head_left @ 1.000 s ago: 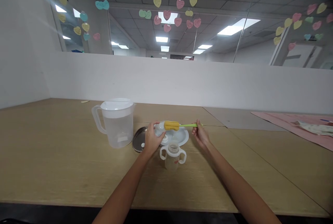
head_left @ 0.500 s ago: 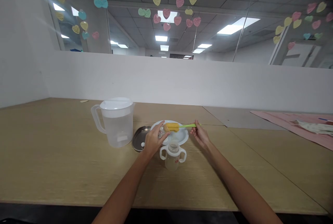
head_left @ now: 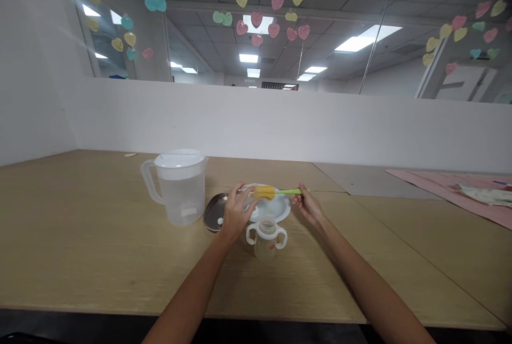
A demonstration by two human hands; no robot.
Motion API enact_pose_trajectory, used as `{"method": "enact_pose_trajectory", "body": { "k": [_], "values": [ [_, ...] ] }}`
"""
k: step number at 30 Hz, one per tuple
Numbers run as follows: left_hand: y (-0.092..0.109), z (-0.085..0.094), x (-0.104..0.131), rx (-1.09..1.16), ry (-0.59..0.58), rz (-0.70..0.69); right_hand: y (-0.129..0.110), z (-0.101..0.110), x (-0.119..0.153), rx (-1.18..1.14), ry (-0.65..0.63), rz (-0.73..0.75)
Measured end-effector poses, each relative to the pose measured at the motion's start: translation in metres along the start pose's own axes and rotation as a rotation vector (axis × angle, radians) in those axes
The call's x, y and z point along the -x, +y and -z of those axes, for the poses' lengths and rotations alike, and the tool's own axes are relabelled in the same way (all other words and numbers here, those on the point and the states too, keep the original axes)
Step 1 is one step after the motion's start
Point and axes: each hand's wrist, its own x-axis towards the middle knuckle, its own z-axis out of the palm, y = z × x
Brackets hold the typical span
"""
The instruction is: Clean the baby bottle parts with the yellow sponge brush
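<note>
1. Head view: the right hand (head_left: 307,206) pinches the green handle of the sponge brush (head_left: 264,192); its yellow head meets a small clear part that the left hand (head_left: 236,214) grips over the white bowl (head_left: 280,207).
2. Scrubbing seems underway; the two-handled bottle (head_left: 266,237) stands open, untouched, just in front.
</note>
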Motion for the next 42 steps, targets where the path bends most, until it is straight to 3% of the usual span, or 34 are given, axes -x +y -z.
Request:
{"method": "enact_pose_trajectory", "body": {
  "k": [5, 9, 14, 23, 30, 36, 42],
  "values": [
    [-0.027, 0.007, -0.004, -0.169, 0.129, 0.257, 0.005, 0.004, -0.001, 0.052, 0.160, 0.112],
    [-0.047, 0.011, -0.002, -0.312, -0.027, 0.422, 0.013, 0.007, -0.002, 0.150, 0.222, 0.194],
    [-0.053, 0.010, 0.004, -0.396, -0.236, 0.426, 0.014, 0.011, -0.006, 0.229, 0.280, 0.289],
    [-0.055, 0.010, 0.005, -0.342, -0.346, 0.541, 0.011, 0.017, -0.011, 0.254, 0.371, 0.372],
    [-0.029, 0.010, -0.007, -0.285, -0.109, 0.260, 0.008, 0.016, -0.008, 0.301, 0.423, 0.429],
    [-0.010, 0.000, -0.004, -0.162, -0.310, -0.046, 0.010, 0.013, -0.003, 0.473, 0.373, 0.467],
    [-0.006, -0.006, 0.001, -0.018, -0.492, -0.096, 0.013, 0.013, -0.008, 0.363, 0.336, 0.359]
  ]
}}
